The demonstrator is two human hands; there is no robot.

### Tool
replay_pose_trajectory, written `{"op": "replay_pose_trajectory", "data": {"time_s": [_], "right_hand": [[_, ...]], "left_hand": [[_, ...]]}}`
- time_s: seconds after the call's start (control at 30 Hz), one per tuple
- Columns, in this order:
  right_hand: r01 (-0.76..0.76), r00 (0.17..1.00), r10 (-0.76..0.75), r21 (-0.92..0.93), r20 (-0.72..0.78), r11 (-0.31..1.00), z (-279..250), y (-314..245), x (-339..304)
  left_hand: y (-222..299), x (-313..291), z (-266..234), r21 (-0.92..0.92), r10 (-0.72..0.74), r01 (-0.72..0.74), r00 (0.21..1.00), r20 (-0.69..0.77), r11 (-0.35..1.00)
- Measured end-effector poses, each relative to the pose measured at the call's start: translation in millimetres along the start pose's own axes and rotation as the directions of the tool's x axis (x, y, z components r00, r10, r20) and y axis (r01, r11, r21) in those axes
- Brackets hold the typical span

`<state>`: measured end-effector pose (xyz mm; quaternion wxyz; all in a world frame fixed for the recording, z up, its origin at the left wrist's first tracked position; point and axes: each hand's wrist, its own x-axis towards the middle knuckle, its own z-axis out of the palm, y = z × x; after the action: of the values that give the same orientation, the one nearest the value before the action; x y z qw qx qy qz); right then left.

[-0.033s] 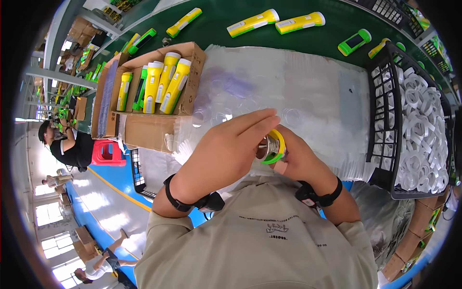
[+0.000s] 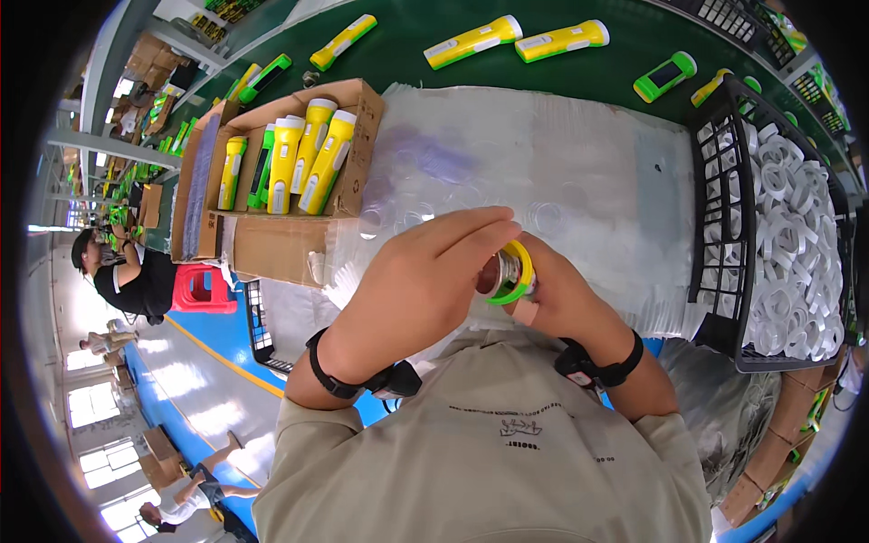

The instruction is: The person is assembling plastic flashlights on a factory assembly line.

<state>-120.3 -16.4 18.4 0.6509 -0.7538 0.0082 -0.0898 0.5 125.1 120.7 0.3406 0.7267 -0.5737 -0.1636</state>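
Both my hands meet in front of my chest around the open end of a flashlight (image 2: 525, 269), which has a yellow and green rim. My right hand (image 2: 566, 290) wraps the flashlight from the right, and its body is mostly hidden in the palm. My left hand (image 2: 421, 281) is closed with its fingers pressed together, at a silvery round lamp part (image 2: 490, 276) in the flashlight's mouth. Its thumb and grip are partly hidden. Clear round lenses (image 2: 547, 217) lie on the plastic-covered worktop (image 2: 588, 163) just beyond my hands.
A cardboard box (image 2: 367, 118) of upright yellow and green flashlights (image 2: 312, 149) stands at left. On the right, a black crate (image 2: 744, 235) holds many white rings (image 2: 783, 244). More flashlights (image 2: 561, 41) lie along the green surface (image 2: 398, 63) behind. A person (image 2: 136, 271) sits far left near a red stool (image 2: 204, 288).
My left fingertips have shifted slightly left, and the silvery lamp part's opening shows at a slightly different angle. My right hand keeps its hold on the flashlight.
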Motion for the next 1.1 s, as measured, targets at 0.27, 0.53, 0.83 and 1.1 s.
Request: {"op": "replay_pose_trajectory", "data": {"time_s": [0.27, 0.53, 0.83, 1.1], "right_hand": [[0.223, 0.974, -0.225, -0.236, 0.023, 0.946, 5.5, 8.4, -5.5], [0.097, 0.995, -0.097, -0.006, -0.038, 0.995, 3.4, 1.2, -3.2], [0.156, 0.985, -0.155, 0.0, 0.079, 0.988, -73.0, -1.7, -2.9], [-0.373, 0.926, 0.162, -0.767, -0.34, 0.523, -81.9, 31.3, 27.5]], "left_hand": [[-0.9, 2.9, -7.1, -0.31, 0.212, -0.149, 0.961, 0.18, 0.939], [0.2, 2.8, 17.2, 0.189, 0.163, -0.185, 0.979, 0.126, 0.964], [-10.4, 4.4, 40.1, -0.242, 0.203, -0.21, 0.978, -0.056, 0.947], [-23.0, 9.8, 74.1, -0.844, 0.066, -0.022, 0.998, 0.015, 0.536]]}}
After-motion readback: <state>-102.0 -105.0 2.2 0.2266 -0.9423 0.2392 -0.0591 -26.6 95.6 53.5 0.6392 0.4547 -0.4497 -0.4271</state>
